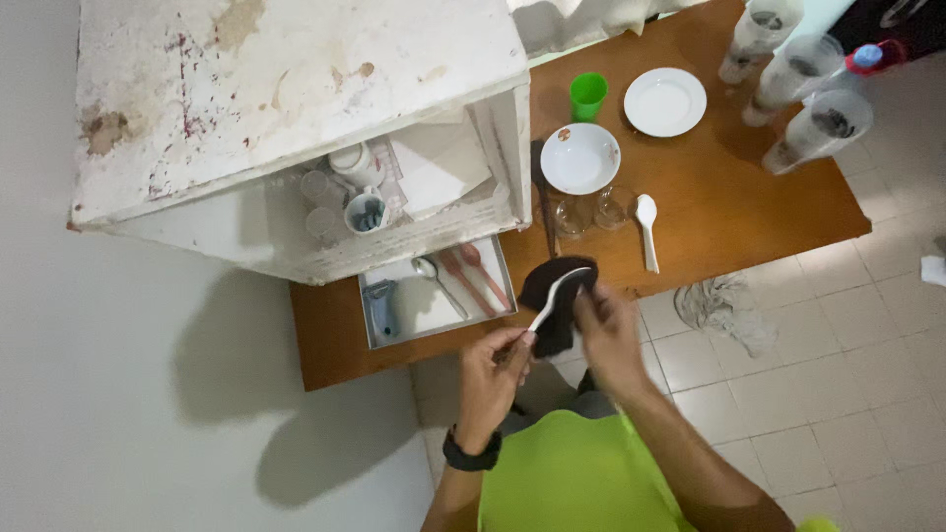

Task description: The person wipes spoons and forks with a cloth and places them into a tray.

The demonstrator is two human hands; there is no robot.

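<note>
Seen from the head camera looking straight down, a brown wooden table [749, 207] stands against a pale wall over a tiled floor, with a worn white cabinet [296, 108] sitting on its left part. In front of the table, the person's left hand [493, 379] grips the handle end of a white spoon [552, 300], pinched so the bowl tilts up and away. The right hand [606, 330] is closed around a dark cloth [557, 296] wrapped against the spoon's bowl, seemingly so the cloth can rub it. An open tray [379, 330] below the cabinet holds more spoons, close by the left hand. On the table beyond lie a second white spoon [646, 229], a white bowl [579, 158], a white plate [665, 101], a green cup [588, 96], two small glasses [591, 212] and three tall clear tumblers [793, 74]. A crumpled rag [724, 305] lies on the floor. Nothing stands between the hands and the table.
</note>
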